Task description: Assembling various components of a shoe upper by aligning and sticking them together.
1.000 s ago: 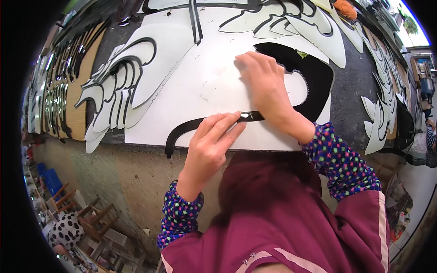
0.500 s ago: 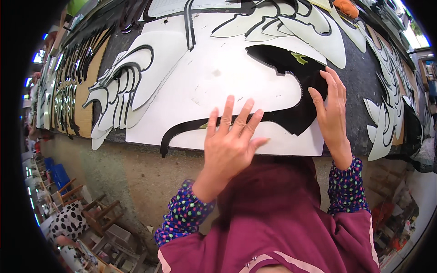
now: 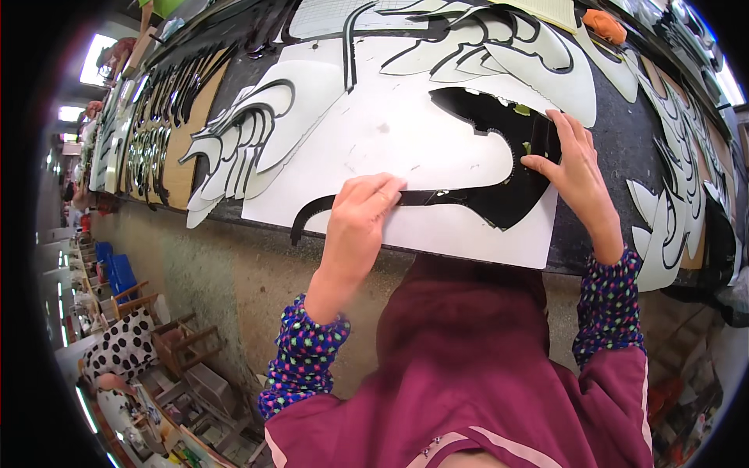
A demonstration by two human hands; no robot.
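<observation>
A curved, glossy black leather-like piece (image 3: pixel 511 196) with notched edges lies on a white sheet (image 3: pixel 460 238). Small green-yellow patches show at its broad right part, and a narrow strip curves away to the left. My left hand (image 3: pixel 360 222) is closed over this narrow strip, fingers bent and held together; the thumb is hidden. At the broad end, my right hand (image 3: pixel 579 168) rests on the right edge, thumb apart from the fingers, with the thumb tip on the black surface.
Stacked white cut pieces with black edging (image 3: pixel 253 129) lie at the left, and similar stacks (image 3: pixel 499 47) at the back. More white pieces (image 3: pixel 663 210) lie at the right. Black strips sit on a brown board (image 3: pixel 183 129). An orange object (image 3: pixel 605 26) is at the back right.
My left hand has gone from spread flat to closed on the narrow strip, shifting slightly left. My right hand's thumb and fingers have moved a little at the edge. The view has shifted slightly.
</observation>
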